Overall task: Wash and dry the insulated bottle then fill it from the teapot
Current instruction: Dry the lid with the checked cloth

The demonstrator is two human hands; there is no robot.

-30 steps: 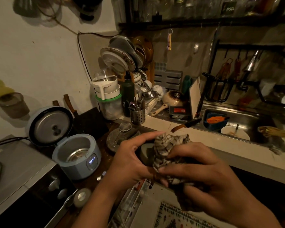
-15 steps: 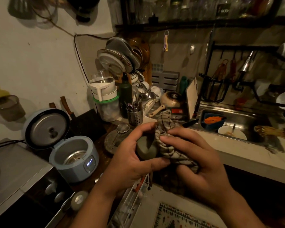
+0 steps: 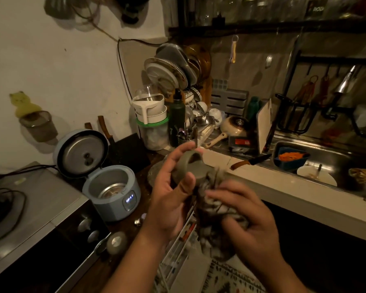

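Note:
My left hand (image 3: 169, 197) grips the grey lid end of the insulated bottle (image 3: 193, 170), which has a loop handle on top. The bottle's body is hidden under a checked cloth (image 3: 213, 206). My right hand (image 3: 243, 218) clutches that cloth around the bottle, just right of my left hand. Both hands are held in front of me, above the counter edge. I cannot make out a teapot for certain among the dishes.
A pale blue rice cooker (image 3: 112, 191) stands open at the left beside a microwave (image 3: 36, 208). A crowded dish rack (image 3: 178, 81), a dark green bottle (image 3: 176, 115) and a cutlery cup stand behind. A knife (image 3: 251, 161) lies by the sink (image 3: 325, 161), which holds dishes.
My left hand has turned the bottle so its lid and loop handle face up. My right hand has slid the cloth lower along the body.

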